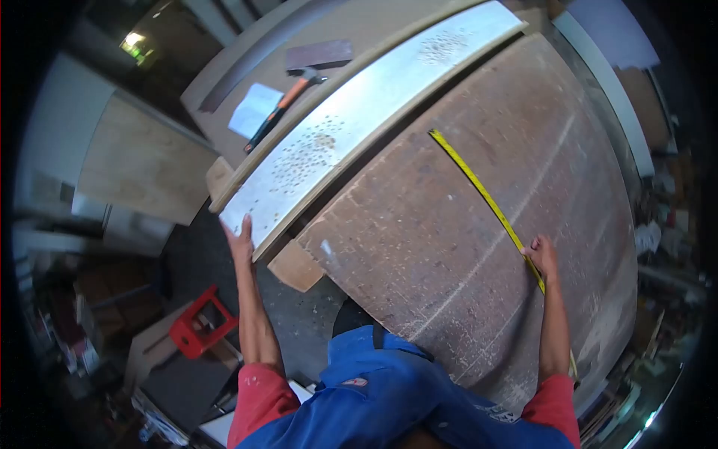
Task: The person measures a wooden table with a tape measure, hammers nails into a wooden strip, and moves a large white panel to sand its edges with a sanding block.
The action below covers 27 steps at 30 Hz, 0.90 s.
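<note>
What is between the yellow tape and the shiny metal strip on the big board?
In the head view, only bare, scuffed brown board lies between the yellow tape measure and the metal strip. Nothing rests on that stretch.

Left hand (241, 238) on metal strip (359, 123), right hand (544, 254) – tape measure (486, 198)

Red short sleeves, blue overalls

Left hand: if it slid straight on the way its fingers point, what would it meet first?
The left hand already touches the end of the pale perforated strip; going on, it would probably run along that strip. The hammer lies off to one side.
</note>
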Each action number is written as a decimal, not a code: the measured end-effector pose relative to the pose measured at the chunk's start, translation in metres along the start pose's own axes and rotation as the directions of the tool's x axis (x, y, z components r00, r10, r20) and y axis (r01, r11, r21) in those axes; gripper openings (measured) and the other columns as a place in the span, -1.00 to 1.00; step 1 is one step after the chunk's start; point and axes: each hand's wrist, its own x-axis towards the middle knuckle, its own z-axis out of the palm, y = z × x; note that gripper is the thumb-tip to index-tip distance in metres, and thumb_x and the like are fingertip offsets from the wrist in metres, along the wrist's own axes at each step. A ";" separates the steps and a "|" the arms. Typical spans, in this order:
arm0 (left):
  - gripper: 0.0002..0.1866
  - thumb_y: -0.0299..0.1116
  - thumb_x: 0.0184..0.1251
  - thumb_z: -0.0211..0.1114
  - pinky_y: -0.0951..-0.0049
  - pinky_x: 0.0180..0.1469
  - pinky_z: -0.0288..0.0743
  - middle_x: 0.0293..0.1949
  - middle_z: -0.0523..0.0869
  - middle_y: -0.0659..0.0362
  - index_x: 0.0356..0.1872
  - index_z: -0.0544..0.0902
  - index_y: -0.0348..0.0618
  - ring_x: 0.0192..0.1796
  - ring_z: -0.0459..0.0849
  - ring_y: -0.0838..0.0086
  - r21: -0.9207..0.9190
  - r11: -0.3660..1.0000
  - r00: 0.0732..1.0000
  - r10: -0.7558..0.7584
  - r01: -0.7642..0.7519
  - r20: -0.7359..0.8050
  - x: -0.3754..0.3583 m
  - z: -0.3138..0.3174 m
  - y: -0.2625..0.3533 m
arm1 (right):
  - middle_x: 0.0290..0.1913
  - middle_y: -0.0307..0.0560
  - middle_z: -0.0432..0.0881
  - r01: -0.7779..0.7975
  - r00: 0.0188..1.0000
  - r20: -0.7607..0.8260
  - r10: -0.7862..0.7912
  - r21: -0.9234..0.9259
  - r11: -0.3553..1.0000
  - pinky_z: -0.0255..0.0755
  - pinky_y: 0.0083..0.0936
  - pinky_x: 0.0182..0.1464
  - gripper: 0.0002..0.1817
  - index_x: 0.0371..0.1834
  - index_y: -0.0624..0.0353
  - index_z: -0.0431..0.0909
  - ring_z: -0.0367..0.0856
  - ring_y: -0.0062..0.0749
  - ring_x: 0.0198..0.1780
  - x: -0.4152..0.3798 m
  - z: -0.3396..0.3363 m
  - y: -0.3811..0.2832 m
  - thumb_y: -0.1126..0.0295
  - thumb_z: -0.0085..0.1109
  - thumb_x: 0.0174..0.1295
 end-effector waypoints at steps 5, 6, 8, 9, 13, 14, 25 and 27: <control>-0.11 -0.21 0.32 0.41 0.36 0.41 0.18 0.37 0.36 0.00 0.52 0.08 -0.28 0.35 0.37 0.33 0.014 1.000 0.999 0.019 -0.020 0.030 -0.001 0.006 -0.004 | -0.38 0.00 0.50 0.048 0.998 0.044 -0.046 -0.038 0.998 0.36 -0.20 -0.24 -0.53 -0.46 0.20 0.40 0.50 -0.11 -0.31 0.003 -0.005 -0.008 0.28 0.60 -0.18; -0.11 -0.19 0.34 0.39 0.37 0.41 0.17 0.38 0.34 -0.04 0.52 0.06 -0.32 0.35 0.36 0.32 0.000 1.000 1.000 -0.020 0.020 0.018 -0.001 0.009 0.003 | -0.38 0.00 0.50 0.034 0.998 0.053 -0.032 -0.043 0.999 0.36 -0.20 -0.24 -0.53 -0.46 0.20 0.40 0.50 -0.11 -0.31 0.002 -0.006 -0.009 0.28 0.60 -0.18; -0.10 -0.12 0.38 0.34 0.37 0.42 0.14 0.39 0.33 -0.07 0.52 0.03 -0.36 0.35 0.35 0.31 0.022 1.000 0.999 -0.021 0.021 0.027 -0.009 0.010 0.023 | -0.37 0.01 0.51 0.006 1.000 0.028 -0.005 -0.038 0.999 0.37 -0.18 -0.23 -0.54 -0.45 0.20 0.41 0.52 -0.08 -0.28 0.001 -0.005 -0.012 0.26 0.60 -0.18; -0.10 -0.12 0.38 0.34 0.37 0.42 0.14 0.39 0.33 -0.07 0.52 0.03 -0.36 0.35 0.35 0.31 0.020 1.000 0.999 -0.017 0.017 0.033 -0.007 0.008 0.015 | -0.37 0.01 0.51 0.000 1.000 0.023 0.001 -0.036 0.999 0.37 -0.18 -0.23 -0.54 -0.45 0.20 0.41 0.52 -0.08 -0.28 0.003 -0.005 -0.011 0.26 0.60 -0.18; -0.15 -0.26 0.38 0.35 0.43 0.32 0.32 0.37 0.35 0.00 0.53 0.03 -0.27 0.32 0.40 0.37 -0.019 1.000 0.999 0.022 -0.021 0.048 -0.014 0.006 0.002 | -0.37 0.02 0.50 0.038 0.999 0.014 -0.038 -0.027 0.999 0.36 -0.17 -0.22 -0.52 -0.45 0.20 0.42 0.50 -0.04 -0.27 0.005 -0.001 -0.005 0.25 0.61 -0.19; -0.16 -0.25 0.38 0.35 0.39 0.34 0.32 0.38 0.36 0.00 0.52 0.06 -0.26 0.32 0.42 0.35 -0.089 0.996 0.999 -0.030 0.033 0.033 -0.021 0.010 0.008 | -0.37 0.03 0.50 0.031 0.999 0.021 -0.031 -0.022 0.999 0.37 -0.16 -0.22 -0.51 -0.44 0.20 0.42 0.50 -0.03 -0.27 0.004 -0.002 -0.004 0.24 0.61 -0.19; -0.43 -0.19 0.43 0.27 0.27 0.31 0.45 0.20 0.60 0.04 0.34 0.39 -0.29 0.19 0.62 0.30 -0.467 0.830 0.952 -0.244 0.305 0.187 -0.036 -0.018 -0.054 | -0.37 0.02 0.49 0.013 0.999 0.051 -0.011 -0.043 0.999 0.36 -0.19 -0.21 -0.51 -0.44 0.21 0.41 0.49 -0.06 -0.25 0.005 -0.005 -0.009 0.23 0.60 -0.19; -0.42 -0.19 0.43 0.27 0.28 0.33 0.42 0.23 0.58 0.04 0.35 0.38 -0.28 0.21 0.60 0.32 -0.519 0.788 0.941 -0.241 0.332 0.235 -0.035 -0.014 -0.055 | -0.37 0.02 0.48 0.015 0.998 0.065 -0.012 -0.044 0.999 0.33 -0.22 -0.23 -0.53 -0.45 0.21 0.41 0.45 -0.10 -0.28 0.002 -0.006 -0.008 0.25 0.59 -0.18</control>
